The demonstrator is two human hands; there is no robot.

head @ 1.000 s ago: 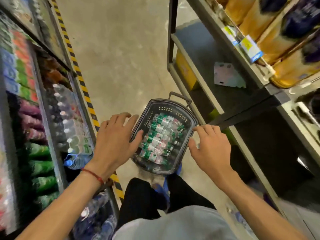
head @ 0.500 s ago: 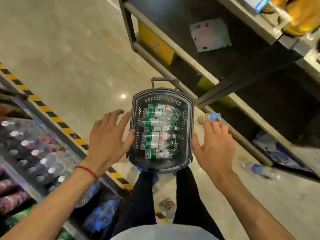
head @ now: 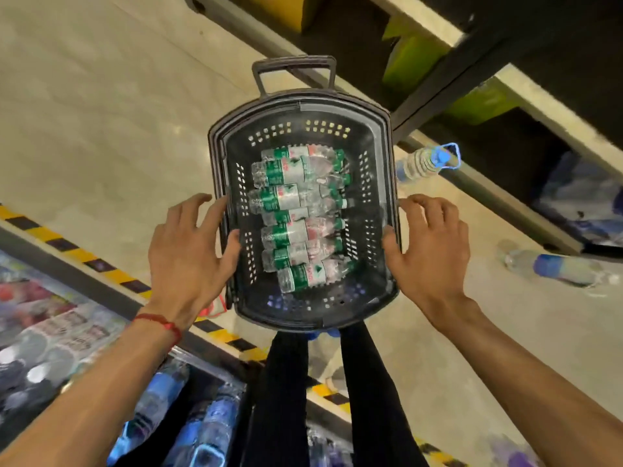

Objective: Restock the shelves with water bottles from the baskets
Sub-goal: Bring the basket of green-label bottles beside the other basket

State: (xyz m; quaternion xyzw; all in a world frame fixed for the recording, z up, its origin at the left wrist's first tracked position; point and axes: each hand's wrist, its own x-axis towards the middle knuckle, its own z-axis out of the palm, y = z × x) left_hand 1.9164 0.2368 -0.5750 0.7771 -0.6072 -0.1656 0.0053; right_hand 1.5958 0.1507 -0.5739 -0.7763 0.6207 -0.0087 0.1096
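Black plastic forms the basket [head: 305,106], which sits above the floor [head: 101,112] in front of the person's legs [head: 286,382]. Small water bottles [head: 296,217] with green labels lie on their sides inside it, stacked in a row. The left hand [head: 188,257] presses its spread fingers against the left rim, thumb hooked over the edge. The right hand [head: 428,251] does the same on the right rim. A large bottle [head: 421,163] with a blue cap stands just beside the basket, near the dark shelf [head: 505,96].
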